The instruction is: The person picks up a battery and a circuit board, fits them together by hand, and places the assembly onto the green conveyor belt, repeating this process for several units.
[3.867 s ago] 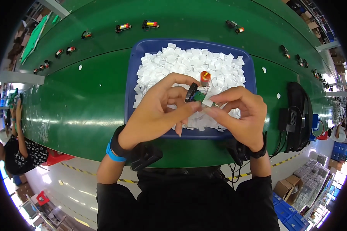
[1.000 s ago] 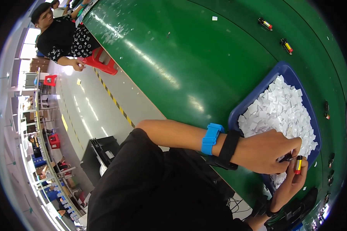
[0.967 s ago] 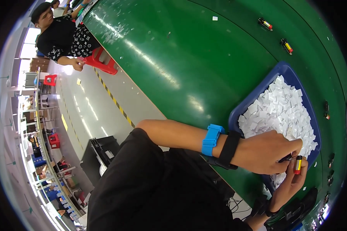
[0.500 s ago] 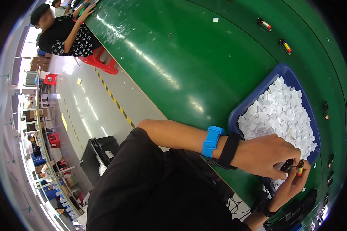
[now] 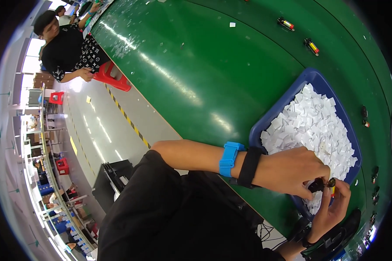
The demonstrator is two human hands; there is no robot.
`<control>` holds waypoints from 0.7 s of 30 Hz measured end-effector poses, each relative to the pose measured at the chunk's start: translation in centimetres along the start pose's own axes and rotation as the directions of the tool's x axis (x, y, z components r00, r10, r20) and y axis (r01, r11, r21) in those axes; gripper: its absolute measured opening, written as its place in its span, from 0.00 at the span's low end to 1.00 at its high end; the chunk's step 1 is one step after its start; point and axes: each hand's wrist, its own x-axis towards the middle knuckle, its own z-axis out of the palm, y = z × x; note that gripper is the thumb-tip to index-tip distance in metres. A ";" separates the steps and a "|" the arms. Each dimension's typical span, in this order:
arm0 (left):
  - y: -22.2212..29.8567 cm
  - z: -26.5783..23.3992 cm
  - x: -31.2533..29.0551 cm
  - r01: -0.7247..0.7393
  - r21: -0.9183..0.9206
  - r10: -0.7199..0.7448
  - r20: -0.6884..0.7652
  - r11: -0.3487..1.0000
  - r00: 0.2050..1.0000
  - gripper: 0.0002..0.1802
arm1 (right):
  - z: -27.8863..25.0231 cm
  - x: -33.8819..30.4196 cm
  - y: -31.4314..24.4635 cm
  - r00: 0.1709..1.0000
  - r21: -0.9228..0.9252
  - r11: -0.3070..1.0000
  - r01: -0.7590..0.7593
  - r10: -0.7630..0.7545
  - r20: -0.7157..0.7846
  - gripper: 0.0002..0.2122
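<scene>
1. Left hand (image 5: 292, 171) pinches the black part (image 5: 316, 185); right hand (image 5: 334, 209) grasps the battery (image 5: 333, 191).
2. Battery sits just right of it, over the tray's near end (image 5: 282, 104).
3. Its long axis looks near-to-far, foreshortened.

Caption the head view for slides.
Left hand and right hand hold a battery assembly over a blue tray of white squares.

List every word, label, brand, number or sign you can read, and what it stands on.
Held cylinder: too small and partly hidden to read.
Table cylinders: too small to read.
White squares: no legible print.
Blue band: no legible text.
Co-worker's clothes: white motifs on black; brand marks not copied out.
Floor tape: yellow-and-black stripes, no words visible.
</scene>
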 end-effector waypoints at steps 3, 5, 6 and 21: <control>0.5 -0.6 0.2 0.068 -0.039 -0.066 0.039 0.997 0.997 0.21 | -0.4 0.1 0.3 0.999 0.023 0.999 0.039 -0.038 -0.013 0.15; 0.7 -1.1 0.3 0.095 -0.064 -0.091 0.064 0.993 0.994 0.21 | -0.8 0.5 0.2 0.985 0.066 0.983 0.169 -0.171 0.029 0.14; 0.7 -1.2 0.3 0.134 -0.137 -0.124 0.078 0.981 0.989 0.20 | -1.1 0.7 0.2 0.971 0.085 0.969 0.231 -0.235 0.048 0.14; 0.8 -1.3 0.7 0.447 -0.452 -0.380 0.235 0.772 0.895 0.16 | 0.9 1.8 -1.9 0.865 -0.258 0.839 0.480 -0.502 -0.025 0.10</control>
